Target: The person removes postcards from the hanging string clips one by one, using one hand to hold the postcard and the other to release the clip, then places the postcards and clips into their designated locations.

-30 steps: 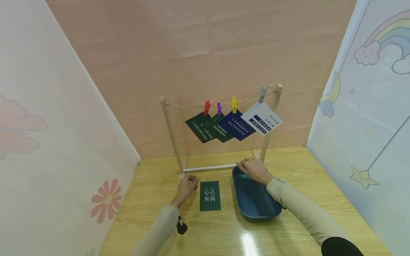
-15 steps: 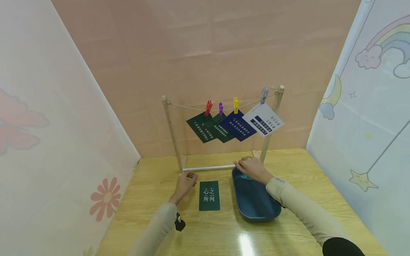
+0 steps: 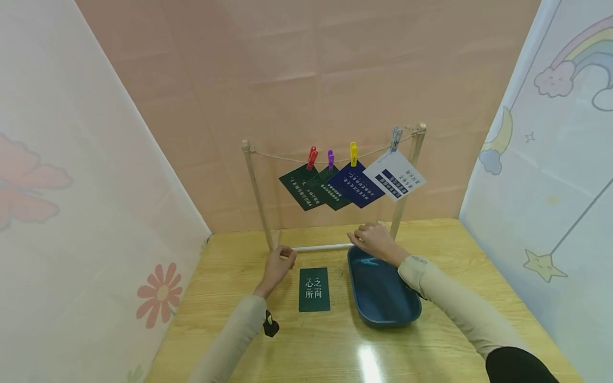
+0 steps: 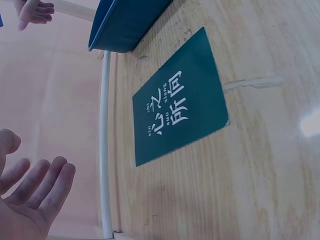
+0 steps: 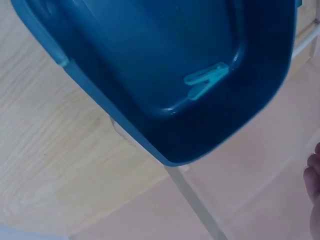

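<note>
My left hand (image 3: 280, 263) rests on the wooden table beside the left foot of a small drying rack, fingers relaxed and holding nothing; its palm (image 4: 30, 200) faces up in the left wrist view. A dark green card (image 3: 314, 289) with white characters lies just right of it. My right hand (image 3: 375, 240) hovers over the far rim of a blue tray (image 3: 404, 311), fingers loosely curled, and nothing shows in them. A teal clothespin (image 3: 369, 261) lies inside the tray, also clear as the clothespin (image 5: 206, 80) in the right wrist view.
The rack's white bottom rod (image 3: 321, 247) runs between two wooden posts. Red (image 3: 311, 158), purple (image 3: 330, 159), yellow (image 3: 353, 153) and grey (image 3: 395, 139) pegs pin several cards on its string. Pink wall behind, printed curtains on both sides.
My right hand has lifted out of the tray and drawn back over its far rim, uncovering the teal clothespin. My left hand has crept slightly toward the rack.
</note>
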The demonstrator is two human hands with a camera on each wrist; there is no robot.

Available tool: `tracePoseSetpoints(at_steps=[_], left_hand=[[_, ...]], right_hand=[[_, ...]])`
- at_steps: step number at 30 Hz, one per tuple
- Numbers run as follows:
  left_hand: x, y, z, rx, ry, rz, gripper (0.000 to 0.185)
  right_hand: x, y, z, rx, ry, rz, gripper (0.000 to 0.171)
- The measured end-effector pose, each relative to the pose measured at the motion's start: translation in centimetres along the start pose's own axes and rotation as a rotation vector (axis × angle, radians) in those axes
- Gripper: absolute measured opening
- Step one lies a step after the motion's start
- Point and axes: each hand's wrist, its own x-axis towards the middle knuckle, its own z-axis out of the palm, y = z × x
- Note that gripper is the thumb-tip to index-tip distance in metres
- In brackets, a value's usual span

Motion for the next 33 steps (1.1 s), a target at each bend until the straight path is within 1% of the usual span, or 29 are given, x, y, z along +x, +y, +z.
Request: tracePoseSetpoints(at_steps=[5,9,12,16,20,22,26,28,30,33], left_hand=[[0.4,0.4,0.0,0.022,0.0,0.016,0.022],[0.5,0.8,0.0,0.035,-0.001,0.008,0.024],[0.8,1.0,0.2,0.016,-0.002,0.004,0.025],[1.1,1.0,0.5,0.0,0.011,0.02,0.026],[1.2,1.2,0.7,0.011,0.03,0.058,0.025],[1.3,1.2,0.7,0.011,0.033,0.09,0.027],[1.6,1.6,0.6,0.004,0.047,0.163,0.038],[1.8,1.9,0.6,0.0,0.053,0.178,0.042],[2.0,2.2,0.5,-0.008,0.049,0.165,0.041],[2.3,2.8,0.4,-0.008,0.049,0.134,0.034]], right_hand=[[0.7,0.3,-0.3,0.03,0.045,-0.046,0.028],[1.4,0.5,-0.9,0.053,0.075,-0.079,0.029],[1.9,0.6,-1.2,0.062,0.088,-0.08,0.029],[2.5,0.8,-1.5,0.07,0.109,-0.08,0.032],[2.9,0.8,-1.5,0.071,0.132,-0.09,0.032],[3.1,0.8,-1.7,0.068,0.139,-0.091,0.031],[3.7,0.6,-2.0,0.076,0.145,-0.091,0.024],[4.0,0.6,-2.3,0.071,0.155,-0.098,0.023],[4.3,0.5,-2.5,0.06,0.166,-0.105,0.027],[4.8,0.4,-2.8,0.042,0.192,-0.115,0.032]])
